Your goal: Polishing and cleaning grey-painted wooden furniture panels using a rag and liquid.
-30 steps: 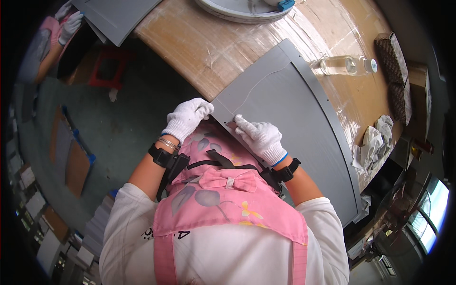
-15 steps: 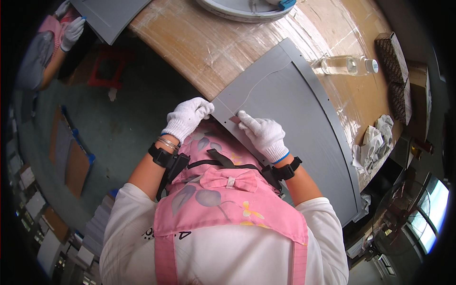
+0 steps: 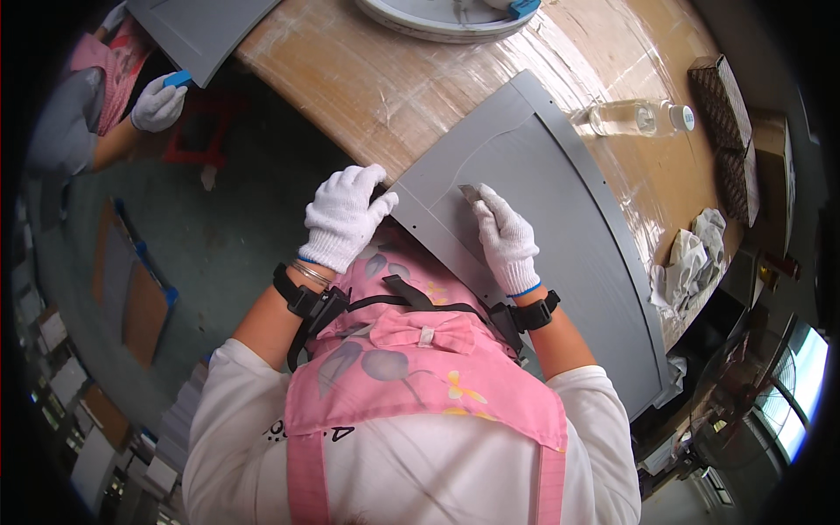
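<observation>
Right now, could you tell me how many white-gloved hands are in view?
3: the left hand on the grey panel's corner, the right hand on its face, a co-worker's hand far left. Others may be hidden.

A wooden counter (image 3: pixel 367 79) wrapped in clear film curves across the top. Below it lies a dark grey-green floor (image 3: pixel 219 254). At the lower right, daylight enters through what looks like 1 window (image 3: pixel 792 385).
</observation>
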Motion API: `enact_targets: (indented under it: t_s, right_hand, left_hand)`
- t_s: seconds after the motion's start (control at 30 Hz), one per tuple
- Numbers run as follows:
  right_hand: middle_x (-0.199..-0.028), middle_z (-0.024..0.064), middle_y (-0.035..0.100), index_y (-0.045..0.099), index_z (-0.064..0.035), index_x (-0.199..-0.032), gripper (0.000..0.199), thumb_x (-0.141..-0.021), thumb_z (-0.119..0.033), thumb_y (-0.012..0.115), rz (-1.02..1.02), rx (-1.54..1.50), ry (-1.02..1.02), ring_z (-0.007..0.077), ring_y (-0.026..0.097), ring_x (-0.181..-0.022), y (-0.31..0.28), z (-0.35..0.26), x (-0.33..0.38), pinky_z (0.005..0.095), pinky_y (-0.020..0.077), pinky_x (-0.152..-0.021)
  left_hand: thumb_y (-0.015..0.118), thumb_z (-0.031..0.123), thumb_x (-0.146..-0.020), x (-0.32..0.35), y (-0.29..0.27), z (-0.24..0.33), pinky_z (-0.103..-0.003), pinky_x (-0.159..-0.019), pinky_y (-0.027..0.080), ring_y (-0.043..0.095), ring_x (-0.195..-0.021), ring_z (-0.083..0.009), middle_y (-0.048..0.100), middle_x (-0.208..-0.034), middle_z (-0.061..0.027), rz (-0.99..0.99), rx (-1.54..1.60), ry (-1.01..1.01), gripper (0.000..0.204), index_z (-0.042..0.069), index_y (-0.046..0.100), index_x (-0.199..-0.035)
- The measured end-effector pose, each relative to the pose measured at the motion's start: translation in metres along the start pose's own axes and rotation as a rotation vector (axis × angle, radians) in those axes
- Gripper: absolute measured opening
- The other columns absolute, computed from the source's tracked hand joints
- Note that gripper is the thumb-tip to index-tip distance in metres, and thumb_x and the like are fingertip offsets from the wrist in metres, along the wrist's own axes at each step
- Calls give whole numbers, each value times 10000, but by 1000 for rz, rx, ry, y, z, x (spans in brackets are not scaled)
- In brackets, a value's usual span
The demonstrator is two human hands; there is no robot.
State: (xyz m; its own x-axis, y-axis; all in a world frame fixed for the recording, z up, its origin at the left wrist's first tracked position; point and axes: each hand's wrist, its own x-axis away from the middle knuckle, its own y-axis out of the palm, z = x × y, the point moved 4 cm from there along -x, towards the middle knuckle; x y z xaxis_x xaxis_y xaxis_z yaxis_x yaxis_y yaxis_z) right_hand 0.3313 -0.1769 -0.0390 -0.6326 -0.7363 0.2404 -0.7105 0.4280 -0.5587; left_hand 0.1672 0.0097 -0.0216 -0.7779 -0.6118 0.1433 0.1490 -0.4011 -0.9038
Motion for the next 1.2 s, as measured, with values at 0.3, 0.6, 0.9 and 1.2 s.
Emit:
enact_targets:
  t_s: [0.3, 0.6, 0.9, 1.2]
  right_hand:
    - [-869, 50, 713, 618, -55, -1301, 369, -987, -248, 597, -55, -223, 317, 76, 581, -625, -10, 5, -2, 252, 506, -623]
    - [-984, 158, 716, 659, -140, -1223, 384, -955, -405, 590, -32, 139, -54, 352, 688, -885, -3, 9, -4, 441, 546, -744]
    - [-937, 129, 726, 660, -189, -1214, 366, -941, -424, 599, -79, 270, -85, 339, 696, -846, -3, 6, -3, 430, 551, -725]
    - [-961, 117, 728, 658, -197, -1221, 369, -940, -428, 594, -111, 294, -109, 329, 698, -854, -3, 4, -3, 426, 552, -727]
  left_hand:
    - [782, 162, -711, -1, 16, 43, -397, -676, 504, 604, -791, -260, 626, -847, -20, 57, 81, 506, 306, 145, 702, -1006]
    - [766, 258, -774, 6, 7, 27, -388, -658, 489, 600, -766, -261, 620, -817, -54, -66, 288, 453, 241, 100, 717, -949]
    - [742, 206, -801, 9, 18, 31, -378, -585, 484, 584, -720, -246, 597, -784, -41, -55, 45, 494, 368, 221, 702, -1166]
    - [756, 236, -772, 7, 8, 32, -374, -641, 497, 590, -759, -242, 611, -775, -28, -89, 468, 365, 226, 153, 737, -981]
